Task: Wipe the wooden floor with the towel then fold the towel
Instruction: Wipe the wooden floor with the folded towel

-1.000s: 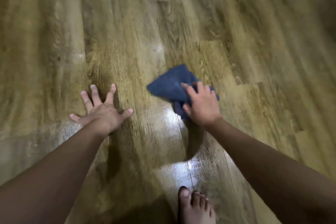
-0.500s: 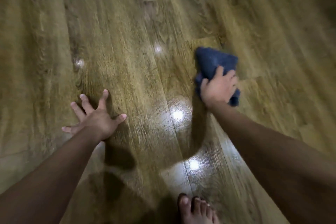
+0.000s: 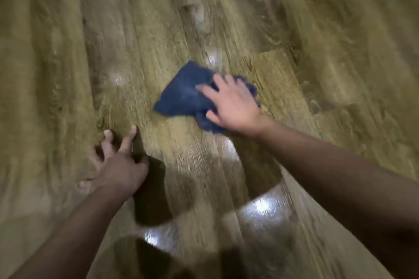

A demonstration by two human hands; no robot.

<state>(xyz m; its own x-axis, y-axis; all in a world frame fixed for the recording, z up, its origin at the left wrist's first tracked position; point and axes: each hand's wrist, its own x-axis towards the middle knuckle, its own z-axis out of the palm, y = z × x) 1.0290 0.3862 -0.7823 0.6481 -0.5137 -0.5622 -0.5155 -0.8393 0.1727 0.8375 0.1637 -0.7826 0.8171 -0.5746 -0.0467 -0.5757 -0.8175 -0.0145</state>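
Note:
A dark blue towel [image 3: 184, 93] lies bunched on the wooden floor [image 3: 317, 41] near the middle of the view. My right hand [image 3: 233, 103] presses down on its right part with fingers spread, and the towel's left corner sticks out from under it. My left hand [image 3: 118, 163] is planted on the bare floor to the lower left, fingers spread, holding nothing. The frame is blurred by motion.
Wood-grain planks fill the whole view, with bright light reflections [image 3: 260, 208] on the boards near me. Dark shadows of my arms fall on the floor between my hands.
My right hand has swept the towel back to the left and nearer to me after pushing it out to the right. My left hand stays planted on the floor.

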